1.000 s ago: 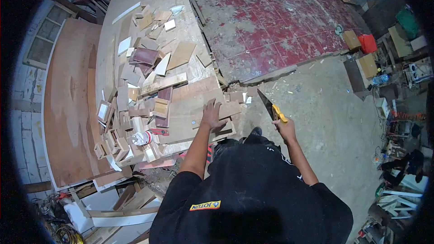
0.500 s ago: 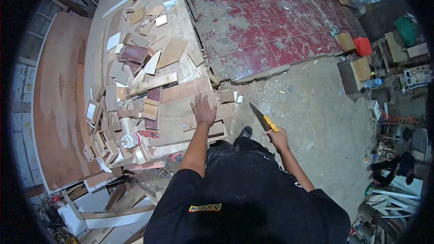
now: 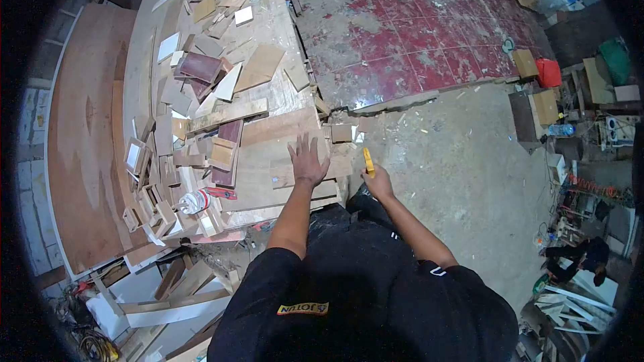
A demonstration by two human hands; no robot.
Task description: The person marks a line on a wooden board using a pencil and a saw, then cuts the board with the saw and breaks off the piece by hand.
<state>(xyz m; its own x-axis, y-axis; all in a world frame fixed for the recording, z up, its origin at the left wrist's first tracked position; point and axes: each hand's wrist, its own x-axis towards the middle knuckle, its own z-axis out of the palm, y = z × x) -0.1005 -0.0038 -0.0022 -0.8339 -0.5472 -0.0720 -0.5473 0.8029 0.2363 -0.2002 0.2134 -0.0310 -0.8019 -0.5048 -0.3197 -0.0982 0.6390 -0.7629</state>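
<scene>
My left hand [image 3: 309, 161] lies flat with fingers spread on a pale wooden board [image 3: 272, 151] at the workbench's right edge. To its right, my right hand [image 3: 378, 182] is closed round the yellow handle of a handsaw [image 3: 368, 160]. The handle points up and away from me, beside the board's end. I cannot make out the saw's blade in this view. A small brown wood block [image 3: 341, 133] sits just past my left hand, near the bench edge.
Wood offcuts [image 3: 261, 67] and small wooden box pieces cover much of the bench. A white bottle [image 3: 194, 202] and a red tool [image 3: 221, 193] lie at left. Red tiled floor [image 3: 416, 40] is ahead; a person [image 3: 580, 258] is at far right.
My right hand has brought the handsaw left, closer to the board and bench edge. The saw has turned, and its blade no longer shows. My left hand remains flat on the board.
</scene>
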